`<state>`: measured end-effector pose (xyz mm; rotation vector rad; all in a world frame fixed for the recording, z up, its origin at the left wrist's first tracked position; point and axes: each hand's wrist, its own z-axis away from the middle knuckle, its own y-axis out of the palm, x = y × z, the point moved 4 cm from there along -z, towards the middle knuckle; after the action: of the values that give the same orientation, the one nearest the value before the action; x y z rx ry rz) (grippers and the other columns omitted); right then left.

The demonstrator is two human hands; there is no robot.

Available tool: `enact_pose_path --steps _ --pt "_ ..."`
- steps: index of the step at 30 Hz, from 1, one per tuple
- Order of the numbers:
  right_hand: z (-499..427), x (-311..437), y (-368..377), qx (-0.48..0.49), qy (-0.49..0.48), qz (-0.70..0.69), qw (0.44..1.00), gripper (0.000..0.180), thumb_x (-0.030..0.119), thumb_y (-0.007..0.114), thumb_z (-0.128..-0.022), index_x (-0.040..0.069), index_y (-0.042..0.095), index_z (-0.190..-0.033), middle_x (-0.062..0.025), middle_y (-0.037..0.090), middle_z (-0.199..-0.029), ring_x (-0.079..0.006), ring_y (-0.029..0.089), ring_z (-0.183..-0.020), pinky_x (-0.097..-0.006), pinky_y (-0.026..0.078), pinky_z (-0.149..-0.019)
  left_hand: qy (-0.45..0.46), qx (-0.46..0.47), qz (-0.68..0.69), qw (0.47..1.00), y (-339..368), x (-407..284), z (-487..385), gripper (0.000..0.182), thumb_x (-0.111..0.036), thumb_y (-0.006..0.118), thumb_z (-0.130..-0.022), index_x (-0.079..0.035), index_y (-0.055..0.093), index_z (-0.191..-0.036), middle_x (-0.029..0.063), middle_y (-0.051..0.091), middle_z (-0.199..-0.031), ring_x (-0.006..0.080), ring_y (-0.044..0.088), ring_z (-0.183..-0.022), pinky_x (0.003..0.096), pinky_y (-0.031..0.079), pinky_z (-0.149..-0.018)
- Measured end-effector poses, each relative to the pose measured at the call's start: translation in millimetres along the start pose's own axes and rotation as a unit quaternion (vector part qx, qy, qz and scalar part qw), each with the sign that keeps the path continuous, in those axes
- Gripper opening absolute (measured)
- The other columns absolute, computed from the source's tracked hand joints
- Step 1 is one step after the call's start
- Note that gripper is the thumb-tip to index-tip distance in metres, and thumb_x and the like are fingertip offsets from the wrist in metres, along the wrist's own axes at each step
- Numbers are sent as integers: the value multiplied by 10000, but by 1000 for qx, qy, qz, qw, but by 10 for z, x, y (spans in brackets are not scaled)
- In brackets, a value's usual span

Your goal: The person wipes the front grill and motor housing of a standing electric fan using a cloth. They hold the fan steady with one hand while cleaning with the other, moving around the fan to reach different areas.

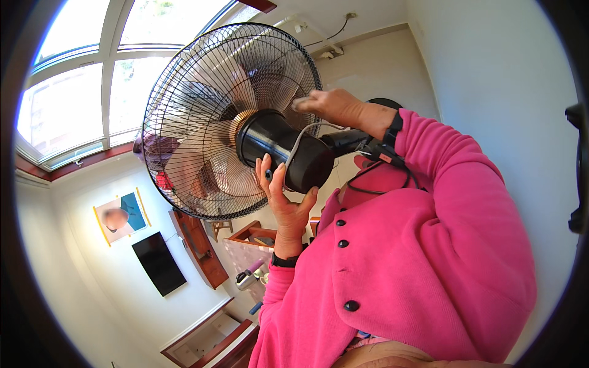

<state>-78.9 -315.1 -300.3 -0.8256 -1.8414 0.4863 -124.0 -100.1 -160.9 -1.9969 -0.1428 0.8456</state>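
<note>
A black electric fan is before me, its round wire grille [198, 133] facing away to the upper left, with pale blades behind the wires. My left hand [287, 198] holds the rear of the black motor housing [287, 147], fingers along its side and thumb at its rounded end. A grey cord [294, 149] runs across the housing beside those fingers. Above the housing, my right hand [333, 106] reaches toward the back of the grille; its fingers are blurred, and whether they hold anything is unclear. The black pole [345, 140] passes beneath my right wrist.
Windows [106, 69] fill the upper left. A dark television [158, 263] and a poster [122, 216] are on the wall, with a wooden cabinet [200, 248] beside them. A thermos-like container [246, 281] stands on a covered table below my left arm. A black cable [359, 186] hangs near my jacket.
</note>
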Motion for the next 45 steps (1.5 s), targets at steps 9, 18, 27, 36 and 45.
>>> enact_pose_path --steps 9,18,27,36,45 --pt "-44 -78 -422 -61 29 -257 964 339 204 620 -921 195 610 -1260 -125 686 -1100 -313 675 -944 -396 564 -752 25 9 -47 999 -13 9 -13 897 -328 857 -701 -97 396 -1434 226 305 -1547 441 243 -1461 528 221 -1169" --pt "146 34 257 178 -70 -127 973 381 176 649 -873 194 631 -1253 -135 660 -996 -344 663 -900 -434 541 -757 26 23 -41 999 -49 35 -7 902 -369 849 -713 -71 400 -1437 232 287 -1549 436 241 -1459 538 230 -1166" --pt "486 -394 -117 -43 226 -338 913 254 117 633 -881 36 642 -1121 -140 696 -1013 -218 659 -908 -323 509 -853 4 22 21 1000 -66 131 51 878 -137 860 -604 -135 444 -1377 236 261 -1575 481 207 -1471 594 226 -1161" --pt "337 -113 -160 -77 204 -294 931 251 204 679 -863 79 544 -1033 -161 670 -925 -387 654 -868 -427 525 -749 12 26 25 999 -58 117 46 893 -147 850 -616 -147 422 -1401 244 268 -1571 483 213 -1468 603 206 -1163" --pt "-109 322 -20 -112 7 -167 979 234 226 602 -906 165 510 -1112 -134 629 -872 -395 652 -685 -467 544 -570 36 19 -14 999 -62 101 25 878 -196 869 -612 -142 451 -1382 231 303 -1555 476 240 -1454 613 195 -1161"
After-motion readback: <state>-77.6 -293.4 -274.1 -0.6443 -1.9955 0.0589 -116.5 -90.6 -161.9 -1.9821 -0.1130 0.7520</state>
